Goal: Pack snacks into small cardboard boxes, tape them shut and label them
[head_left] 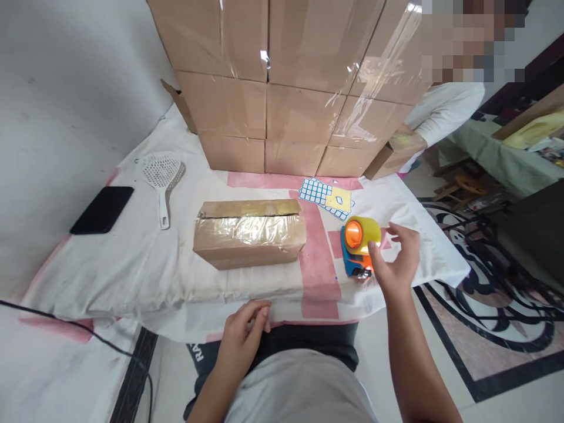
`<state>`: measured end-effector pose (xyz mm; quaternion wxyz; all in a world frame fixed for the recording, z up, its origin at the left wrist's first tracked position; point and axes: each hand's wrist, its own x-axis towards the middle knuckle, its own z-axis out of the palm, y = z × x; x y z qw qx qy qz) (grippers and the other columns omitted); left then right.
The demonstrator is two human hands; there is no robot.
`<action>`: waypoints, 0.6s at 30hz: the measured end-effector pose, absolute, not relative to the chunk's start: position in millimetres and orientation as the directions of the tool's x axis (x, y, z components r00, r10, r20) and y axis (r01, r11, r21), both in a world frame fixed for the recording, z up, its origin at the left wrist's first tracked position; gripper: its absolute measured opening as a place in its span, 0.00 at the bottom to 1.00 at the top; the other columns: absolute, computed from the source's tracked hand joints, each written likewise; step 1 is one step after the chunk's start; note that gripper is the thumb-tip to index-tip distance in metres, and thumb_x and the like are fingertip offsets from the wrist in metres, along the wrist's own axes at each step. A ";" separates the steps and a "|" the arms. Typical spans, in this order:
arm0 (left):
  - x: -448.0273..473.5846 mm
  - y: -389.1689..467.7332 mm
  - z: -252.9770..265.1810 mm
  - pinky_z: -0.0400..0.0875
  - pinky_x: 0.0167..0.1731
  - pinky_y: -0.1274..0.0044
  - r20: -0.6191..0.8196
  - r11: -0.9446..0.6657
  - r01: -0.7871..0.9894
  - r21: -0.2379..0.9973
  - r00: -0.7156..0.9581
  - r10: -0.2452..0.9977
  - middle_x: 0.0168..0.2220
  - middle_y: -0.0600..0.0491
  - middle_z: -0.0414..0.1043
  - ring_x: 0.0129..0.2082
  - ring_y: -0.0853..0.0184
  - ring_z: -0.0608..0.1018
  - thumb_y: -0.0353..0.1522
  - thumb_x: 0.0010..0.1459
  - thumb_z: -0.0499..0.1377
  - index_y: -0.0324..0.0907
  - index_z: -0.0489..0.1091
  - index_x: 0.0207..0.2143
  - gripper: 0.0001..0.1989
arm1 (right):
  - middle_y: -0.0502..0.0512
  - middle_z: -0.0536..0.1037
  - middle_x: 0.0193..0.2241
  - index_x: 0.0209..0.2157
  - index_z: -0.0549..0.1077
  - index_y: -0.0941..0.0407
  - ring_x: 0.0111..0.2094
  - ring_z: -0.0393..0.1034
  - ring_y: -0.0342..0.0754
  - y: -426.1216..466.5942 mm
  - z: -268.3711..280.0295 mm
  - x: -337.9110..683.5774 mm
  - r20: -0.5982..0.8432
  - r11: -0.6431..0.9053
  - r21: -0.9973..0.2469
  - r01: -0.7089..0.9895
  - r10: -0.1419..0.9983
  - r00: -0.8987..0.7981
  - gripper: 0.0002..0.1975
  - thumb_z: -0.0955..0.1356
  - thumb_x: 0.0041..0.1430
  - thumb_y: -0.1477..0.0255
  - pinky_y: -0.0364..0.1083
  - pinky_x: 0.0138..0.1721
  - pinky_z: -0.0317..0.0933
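Observation:
My right hand (399, 257) is beside a tape dispenser (351, 261) that carries a wide roll of yellow tape (371, 234). Its thumb and fingers are apart; the thumb tip overlaps the roll's right side, and I cannot tell whether it touches. Low at the table's front edge, over my lap, my left hand (245, 329) has its fingers loosely curled in, with nothing seen in them. Between the hands and the back stack lies a closed cardboard box (249, 238), with shiny clear tape along its top and front.
A tall wall of taped cardboard boxes (304, 111) stands at the back of the cloth-covered table (176, 270). Left are a white slotted skimmer (161, 176) and a black phone (102, 210). Blue-patterned cards (324, 197) lie behind the dispenser. Another person's sleeve (453, 111) shows at right.

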<state>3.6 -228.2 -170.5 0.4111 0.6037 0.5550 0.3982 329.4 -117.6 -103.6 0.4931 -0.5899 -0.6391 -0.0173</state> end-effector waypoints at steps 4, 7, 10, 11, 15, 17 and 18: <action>9.3 -220.9 -152.8 0.70 0.29 0.78 0.040 -0.063 0.254 0.965 0.091 0.995 0.21 0.59 0.73 0.23 0.70 0.76 0.37 0.69 0.53 0.43 0.75 0.40 0.12 | 0.58 0.76 0.42 0.49 0.74 0.49 0.44 0.72 0.56 -151.5 -72.3 261.4 0.517 0.593 -0.637 0.492 0.803 -0.299 0.14 0.71 0.61 0.67 0.55 0.45 0.67; 14.0 -215.8 -138.0 0.71 0.32 0.77 0.177 -0.204 0.325 0.924 0.111 0.978 0.25 0.56 0.77 0.27 0.68 0.79 0.35 0.68 0.54 0.44 0.76 0.41 0.11 | 0.57 0.76 0.43 0.48 0.75 0.50 0.44 0.71 0.53 -162.3 -62.5 216.7 0.375 0.644 -0.640 0.420 0.738 -0.561 0.14 0.73 0.60 0.67 0.52 0.44 0.67; 17.2 -214.7 -131.7 0.73 0.34 0.74 0.217 -0.245 0.377 0.893 0.117 0.969 0.30 0.52 0.81 0.29 0.65 0.80 0.36 0.66 0.54 0.44 0.77 0.41 0.12 | 0.54 0.77 0.37 0.39 0.77 0.52 0.41 0.68 0.50 -160.5 -60.0 200.2 0.400 0.786 -0.417 0.456 0.609 -0.684 0.07 0.68 0.65 0.76 0.53 0.45 0.62; 17.0 -214.7 -132.3 0.73 0.31 0.75 0.133 -0.167 0.361 0.917 0.118 0.984 0.30 0.52 0.81 0.27 0.66 0.79 0.38 0.66 0.54 0.44 0.76 0.44 0.13 | 0.54 0.77 0.36 0.39 0.77 0.52 0.40 0.68 0.51 -158.5 -57.9 201.5 0.424 0.821 -0.346 0.454 0.568 -0.705 0.09 0.66 0.65 0.79 0.54 0.45 0.61; 7.3 -211.5 -139.7 0.69 0.22 0.75 -0.282 0.248 0.323 0.913 0.064 0.957 0.21 0.55 0.77 0.17 0.66 0.74 0.45 0.64 0.57 0.38 0.71 0.53 0.23 | 0.54 0.76 0.34 0.42 0.74 0.51 0.39 0.69 0.52 -146.4 -30.8 225.5 0.577 0.826 -0.424 0.371 0.562 -0.592 0.11 0.66 0.63 0.79 0.55 0.43 0.63; -0.1 -207.3 -138.3 0.69 0.23 0.75 -0.228 0.236 0.379 0.895 -0.068 0.971 0.19 0.57 0.75 0.18 0.66 0.74 0.45 0.63 0.58 0.39 0.71 0.49 0.21 | 0.53 0.74 0.34 0.40 0.74 0.50 0.37 0.69 0.52 -136.1 -9.1 236.2 0.588 0.770 -0.543 0.335 0.633 -0.504 0.09 0.67 0.63 0.78 0.55 0.42 0.63; -3.0 -204.8 -134.8 0.69 0.24 0.76 -0.126 0.176 0.410 0.895 -0.147 0.981 0.20 0.57 0.75 0.19 0.67 0.74 0.44 0.63 0.58 0.40 0.71 0.46 0.18 | 0.54 0.73 0.34 0.38 0.74 0.50 0.38 0.69 0.52 -128.8 1.1 238.4 0.567 0.744 -0.581 0.330 0.661 -0.491 0.08 0.67 0.64 0.78 0.54 0.41 0.64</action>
